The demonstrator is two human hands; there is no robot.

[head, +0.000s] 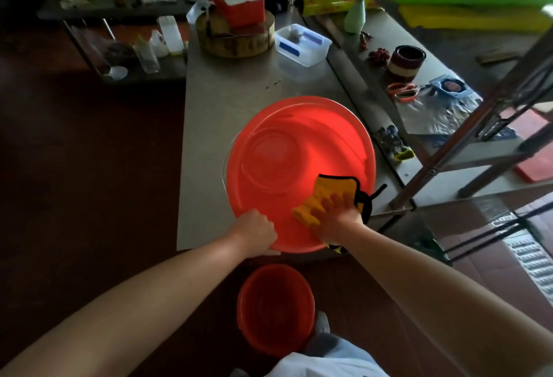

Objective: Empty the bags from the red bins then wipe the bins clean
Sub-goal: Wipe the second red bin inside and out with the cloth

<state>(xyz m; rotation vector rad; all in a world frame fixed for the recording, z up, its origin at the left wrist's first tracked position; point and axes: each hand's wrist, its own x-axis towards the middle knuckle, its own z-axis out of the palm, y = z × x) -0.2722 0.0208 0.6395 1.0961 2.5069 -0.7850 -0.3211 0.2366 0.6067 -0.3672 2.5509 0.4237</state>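
**Location.** The large red bin (299, 149) stands on the steel bench (215, 101) with its near rim at the bench's front edge. No bag shows inside it, only bare plastic. The smaller red bin (275, 308) sits on the floor directly below, beside the person's foot. Its interior is too dim to assess.

**Hands.** The left hand (257, 231) is closed over the near rim of the large red bin, fingers curled round the lip to steady it. The right hand (338, 212) lies spread and flat with its fingers straight. It presses the yellow cloth (332, 191) against the inner wall on the near right side. A black-trimmed corner of the cloth hangs over the rim.

**Handling, as judged.**
1. The bin looks like thin moulded plastic, so it is likely light and slightly flexible.
2. Its smooth base would probably slide or turn on steel under wiping pressure, so a rim grip is warranted.
3. The rolled lip is the firmest place to hold. The wall offers no purchase and would be slippery if damp.
4. The cloth is soft and bunches easily, and a flat palm keeps it spread.

**Status.** Wiping is the step in hand. Which areas are already clean cannot be told. A clear plastic container (302, 44) stands well apart at the rear and poses no obstruction.
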